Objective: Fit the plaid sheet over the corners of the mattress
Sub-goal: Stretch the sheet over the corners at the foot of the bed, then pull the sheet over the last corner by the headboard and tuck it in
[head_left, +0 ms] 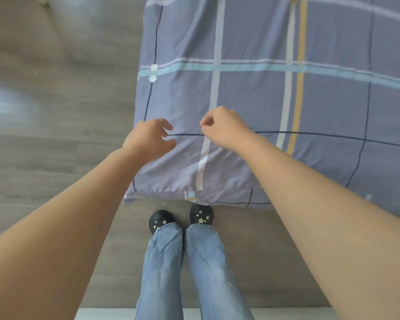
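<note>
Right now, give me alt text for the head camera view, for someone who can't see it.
Two bare hands, left hand loosely open and right hand curled closed, hover over the near corner of a mattress covered by a plaid sheet. Below, jeans and black shoes stand on a grey wood floor.

Blue-grey plaid fabric sheet (252,93) runs off the top & right edges, so far corners aren't visible. Mattress is totally covered, can't see it at all. Whether the curled right hand (219,128) is pinching cloth, can't tell, fingertips hidden. Small green thing (44,1) top left is cut off + blurry, no idea what it is
</note>
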{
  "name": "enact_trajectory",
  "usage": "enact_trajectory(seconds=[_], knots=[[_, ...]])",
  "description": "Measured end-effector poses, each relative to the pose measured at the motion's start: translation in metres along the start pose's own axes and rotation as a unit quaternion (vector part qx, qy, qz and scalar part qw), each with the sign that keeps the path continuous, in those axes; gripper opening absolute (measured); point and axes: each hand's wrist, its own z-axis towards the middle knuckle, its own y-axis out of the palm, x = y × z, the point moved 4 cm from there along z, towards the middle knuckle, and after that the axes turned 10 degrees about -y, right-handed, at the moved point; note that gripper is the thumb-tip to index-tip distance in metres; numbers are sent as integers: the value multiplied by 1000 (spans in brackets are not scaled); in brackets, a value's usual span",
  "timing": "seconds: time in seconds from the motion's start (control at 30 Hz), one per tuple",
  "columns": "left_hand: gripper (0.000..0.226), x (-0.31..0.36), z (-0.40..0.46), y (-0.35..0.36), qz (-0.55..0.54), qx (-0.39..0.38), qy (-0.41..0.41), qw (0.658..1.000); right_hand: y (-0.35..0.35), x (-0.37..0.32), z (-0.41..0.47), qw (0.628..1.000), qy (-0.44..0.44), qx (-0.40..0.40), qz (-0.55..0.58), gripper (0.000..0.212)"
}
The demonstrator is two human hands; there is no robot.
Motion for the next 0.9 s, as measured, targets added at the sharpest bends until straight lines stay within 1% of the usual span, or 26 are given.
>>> enact_trajectory(seconds=[0.1,0.27,0.5,0.6,0.73,0.83,0.9], knots=[[34,22,-22,-50,9,31,15,999,-43,-30,-16,1000,-19,16,0,24],[27,73,-80,-155,-5,127,52,991,-130,-92,-58,995,-67,73,-13,25],[25,129,-178,-268,-8,212,100,972,-247,-192,-126,979,-141,147,-20,24],[27,138,-214,-304,-16,240,107,965,-277,-231,-154,970,-173,167,-33,25],[30,144,-243,-349,-32,263,105,959,-307,-276,-177,963,-204,172,-45,24],[29,148,-252,-389,-57,280,110,952,-340,-309,-190,953,-209,212,-53,25],[23,149,-253,-410,-37,281,115,952,-354,-328,-192,948,-206,232,-64,26]])
